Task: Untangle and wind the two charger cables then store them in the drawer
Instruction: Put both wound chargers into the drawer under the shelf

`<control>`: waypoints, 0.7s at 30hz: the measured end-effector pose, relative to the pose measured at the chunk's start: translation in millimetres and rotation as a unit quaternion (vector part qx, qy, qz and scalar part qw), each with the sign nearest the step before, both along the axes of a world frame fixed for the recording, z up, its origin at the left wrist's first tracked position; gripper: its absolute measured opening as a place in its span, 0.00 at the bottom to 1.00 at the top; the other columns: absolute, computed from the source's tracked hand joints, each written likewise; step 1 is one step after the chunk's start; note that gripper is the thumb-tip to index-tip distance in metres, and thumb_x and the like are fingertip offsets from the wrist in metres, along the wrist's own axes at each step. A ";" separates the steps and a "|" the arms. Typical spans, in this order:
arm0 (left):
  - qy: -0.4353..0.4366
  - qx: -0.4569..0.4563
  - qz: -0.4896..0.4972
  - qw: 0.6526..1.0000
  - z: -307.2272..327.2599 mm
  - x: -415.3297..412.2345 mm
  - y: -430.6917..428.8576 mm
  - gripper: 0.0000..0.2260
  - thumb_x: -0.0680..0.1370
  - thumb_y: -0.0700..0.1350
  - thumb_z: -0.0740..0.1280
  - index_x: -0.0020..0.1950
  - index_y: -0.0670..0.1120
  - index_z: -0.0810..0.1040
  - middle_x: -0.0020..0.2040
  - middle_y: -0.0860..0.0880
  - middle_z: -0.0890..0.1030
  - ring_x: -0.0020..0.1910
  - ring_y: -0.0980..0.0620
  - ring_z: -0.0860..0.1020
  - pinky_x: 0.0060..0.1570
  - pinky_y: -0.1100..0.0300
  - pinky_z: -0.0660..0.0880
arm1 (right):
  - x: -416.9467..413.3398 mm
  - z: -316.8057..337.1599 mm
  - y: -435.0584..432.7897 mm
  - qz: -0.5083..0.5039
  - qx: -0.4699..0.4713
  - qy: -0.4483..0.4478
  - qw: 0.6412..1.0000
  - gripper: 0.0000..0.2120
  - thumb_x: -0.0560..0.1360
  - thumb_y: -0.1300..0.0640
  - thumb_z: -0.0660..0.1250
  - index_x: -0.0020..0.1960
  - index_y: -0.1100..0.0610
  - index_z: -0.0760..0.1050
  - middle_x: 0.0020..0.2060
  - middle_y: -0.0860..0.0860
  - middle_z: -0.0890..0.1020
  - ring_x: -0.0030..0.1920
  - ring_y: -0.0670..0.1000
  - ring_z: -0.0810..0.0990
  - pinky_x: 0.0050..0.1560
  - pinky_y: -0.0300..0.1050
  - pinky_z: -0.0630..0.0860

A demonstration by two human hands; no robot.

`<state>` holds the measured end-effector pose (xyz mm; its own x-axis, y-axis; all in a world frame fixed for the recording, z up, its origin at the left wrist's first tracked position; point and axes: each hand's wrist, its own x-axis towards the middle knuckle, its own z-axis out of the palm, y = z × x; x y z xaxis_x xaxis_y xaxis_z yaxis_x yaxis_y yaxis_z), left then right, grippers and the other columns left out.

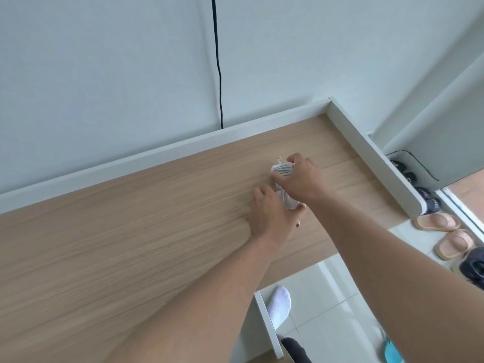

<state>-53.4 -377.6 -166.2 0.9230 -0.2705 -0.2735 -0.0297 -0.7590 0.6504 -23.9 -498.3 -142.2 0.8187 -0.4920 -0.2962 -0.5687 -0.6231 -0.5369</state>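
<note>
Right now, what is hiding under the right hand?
A wound bundle of white charger cable peeks out from under the right hand, over the wooden desktop. The hand covers the rest of the bundle, so how much more cable lies beneath cannot be seen.

There are two hands, the left hand [269,218] and the right hand [301,179]; two white cable bundles, far bundle [281,170] and near bundle [289,203]; one desk [131,231]; one black cord [218,74]; two pink slippers [434,221]; one white sock [280,303].
</note>
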 end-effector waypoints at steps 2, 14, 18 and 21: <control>-0.016 -0.013 -0.013 1.000 -1.4 -0.2 1.1 0.33 0.73 0.62 0.78 0.68 0.43 0.76 0.62 0.45 0.79 0.65 0.45 0.77 0.59 0.48 0.80 | 6.3 -3.4 1.1 0.002 0.001 0.001 1.000 0.34 0.75 0.46 0.77 0.75 0.58 0.73 0.68 0.60 0.79 0.65 0.59 0.79 0.55 0.43 0.68; 0.043 -0.056 0.016 0.997 37.2 -54.7 136.3 0.23 0.72 0.59 0.80 0.56 0.50 0.75 0.56 0.50 0.79 0.51 0.48 0.80 0.44 0.53 0.71 | -46.9 58.6 72.3 0.014 0.017 -0.057 0.998 0.27 0.74 0.44 0.76 0.67 0.57 0.76 0.57 0.56 0.83 0.56 0.55 0.77 0.50 0.44 0.69; 0.033 -0.060 0.046 0.997 49.5 -91.9 204.9 0.25 0.67 0.65 0.76 0.56 0.54 0.75 0.54 0.51 0.80 0.48 0.46 0.84 0.46 0.46 0.83 | -86.2 71.9 121.9 0.035 0.031 -0.064 0.997 0.26 0.74 0.44 0.76 0.66 0.57 0.77 0.57 0.56 0.83 0.53 0.54 0.78 0.48 0.44 0.70; 0.027 -0.057 0.072 0.995 55.2 -122.4 255.3 0.25 0.64 0.67 0.74 0.54 0.55 0.75 0.53 0.52 0.78 0.46 0.47 0.83 0.45 0.45 0.83 | -120.3 74.8 160.9 0.040 0.042 -0.063 0.996 0.26 0.75 0.45 0.76 0.67 0.57 0.77 0.57 0.55 0.83 0.54 0.55 0.77 0.50 0.43 0.69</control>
